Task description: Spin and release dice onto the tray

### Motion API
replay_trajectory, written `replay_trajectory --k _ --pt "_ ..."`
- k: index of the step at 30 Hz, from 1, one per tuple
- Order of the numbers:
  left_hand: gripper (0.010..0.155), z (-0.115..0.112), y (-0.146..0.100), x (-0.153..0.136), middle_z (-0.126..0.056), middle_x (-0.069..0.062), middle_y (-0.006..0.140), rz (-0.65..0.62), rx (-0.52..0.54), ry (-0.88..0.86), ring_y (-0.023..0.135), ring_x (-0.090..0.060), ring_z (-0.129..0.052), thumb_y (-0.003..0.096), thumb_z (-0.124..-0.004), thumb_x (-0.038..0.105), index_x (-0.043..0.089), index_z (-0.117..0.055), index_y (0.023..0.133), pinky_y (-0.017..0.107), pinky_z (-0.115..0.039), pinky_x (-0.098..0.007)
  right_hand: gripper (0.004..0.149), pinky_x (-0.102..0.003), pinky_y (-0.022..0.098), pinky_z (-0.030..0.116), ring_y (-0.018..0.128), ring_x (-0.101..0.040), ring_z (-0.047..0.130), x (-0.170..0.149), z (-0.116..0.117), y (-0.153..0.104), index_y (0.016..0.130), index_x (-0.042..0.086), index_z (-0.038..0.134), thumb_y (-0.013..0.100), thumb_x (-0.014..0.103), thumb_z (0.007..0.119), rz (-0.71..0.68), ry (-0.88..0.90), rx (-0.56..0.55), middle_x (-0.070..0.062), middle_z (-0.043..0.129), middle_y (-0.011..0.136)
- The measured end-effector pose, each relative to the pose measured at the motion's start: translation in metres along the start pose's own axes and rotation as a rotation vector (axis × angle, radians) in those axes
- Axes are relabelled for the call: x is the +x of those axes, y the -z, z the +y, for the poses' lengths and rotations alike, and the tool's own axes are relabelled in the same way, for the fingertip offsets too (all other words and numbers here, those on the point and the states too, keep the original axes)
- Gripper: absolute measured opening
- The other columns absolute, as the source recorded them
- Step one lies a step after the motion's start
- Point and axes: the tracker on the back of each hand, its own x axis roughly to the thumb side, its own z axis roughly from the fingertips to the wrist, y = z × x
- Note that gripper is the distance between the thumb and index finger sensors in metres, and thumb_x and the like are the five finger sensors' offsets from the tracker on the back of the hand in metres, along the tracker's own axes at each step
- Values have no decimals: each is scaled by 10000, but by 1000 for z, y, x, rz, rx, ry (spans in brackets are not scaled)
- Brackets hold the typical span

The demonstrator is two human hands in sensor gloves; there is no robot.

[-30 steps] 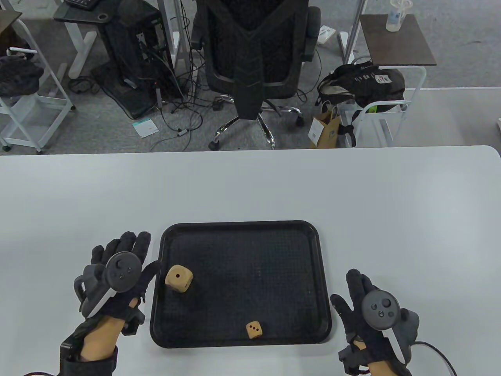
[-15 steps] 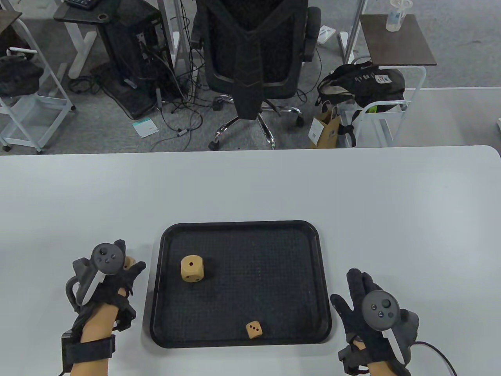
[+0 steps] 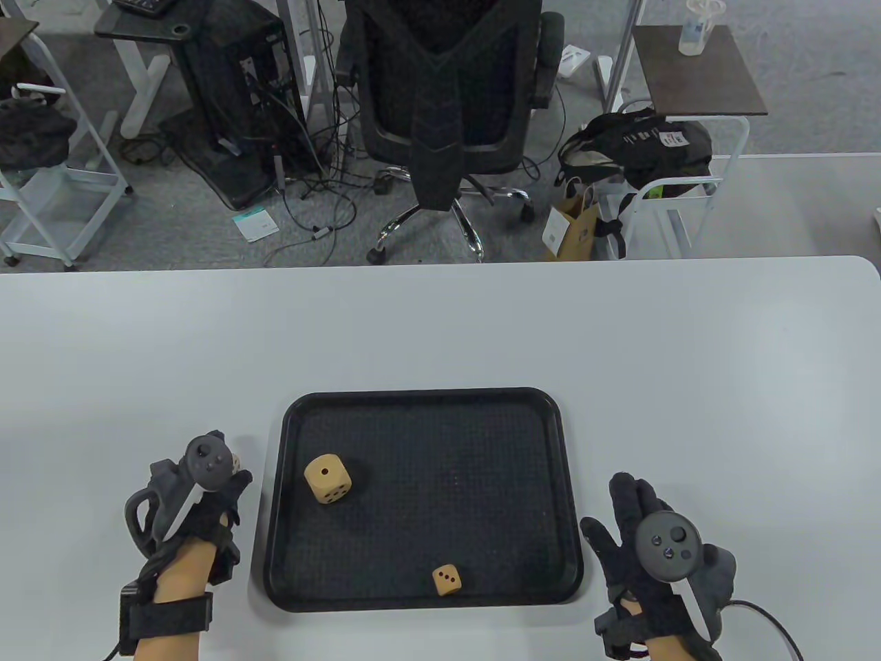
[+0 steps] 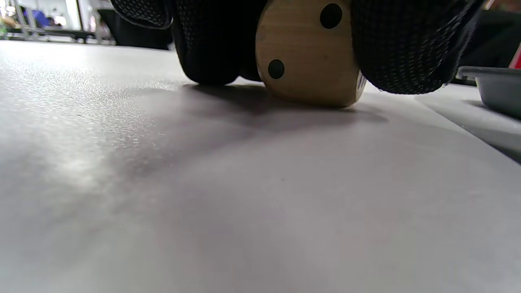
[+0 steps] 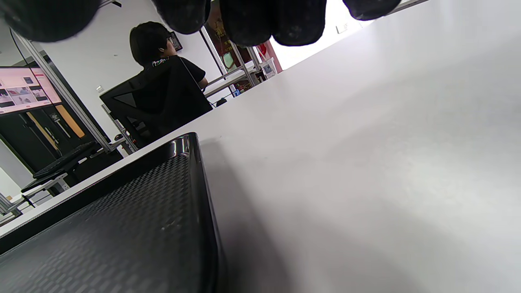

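My left hand [image 3: 199,492] pinches a die [image 4: 309,57] on the table [image 3: 440,323] beside the tray [image 3: 550,413]; my right hand [image 3: 654,551] rests flat, fingers straight.

Only 2 dice [image 3: 327,478] stand on the tray [image 3: 427,396]; its right half lies open.

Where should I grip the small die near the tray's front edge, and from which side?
Pinch the small die across its two upright side faces, coming straight down from above. It sits flat on the tray, apart from the larger die, with its sides clear. The free right hand looks nearer.
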Motion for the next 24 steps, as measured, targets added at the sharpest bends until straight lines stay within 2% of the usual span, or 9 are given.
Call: replay_trajectory --k 5,10,13,19,21,24 --pt "764 3 -8 0 -775 -154 965 -22 23 -16 786 -423 -885 386 -852 533 252 -563 1035 714 -584 -629 798 -611 750 478 1027 -337 562 1 -4 -2 1057 360 453 340 641 661 -24 21 -15 -33 487 1132" --pt "769 26 -23 13 -782 -151 961 -103 51 -50 784 -414 -889 387 -825 558 249 -564 1041 711 -591 -627 797 -611 749 479 1027 -336 564 3 -3 -2 1056 360 456 340 642 661 -28 16 -10 -33 490 1132" --pt "766 41 -36 28 -769 -157 968 -164 41 -64 791 -419 -873 396 -803 559 245 -555 1049 714 -575 -633 797 -611 749 480 1026 -337 564 3 -2 -2 1055 360 457 338 643 660 -25 11 -10 -34 490 1131" --pt "763 70 -75 68 -769 -150 975 -342 119 -31 798 -412 -875 396 -811 560 260 -562 1052 717 -576 -633 797 -611 748 481 1025 -336 567 2 -2 -2 1055 358 459 338 642 660 -23 11 -11 -34 494 1130" --pt "758 74 -87 81 -761 -143 988 -395 127 -12 809 -412 -869 397 -818 551 273 -561 1053 718 -575 -633 795 -611 748 482 1026 -334 567 2 -1 -2 1054 360 459 338 643 659 -21 6 -8 -32 494 1130" --pt "718 73 -103 102 -725 -128 1033 -464 82 49 835 -400 -857 415 -814 522 303 -566 1053 723 -572 -631 794 -610 748 482 1025 -335 569 2 -1 -2 1054 360 460 338 643 659 -19 4 -10 -32 493 1130"
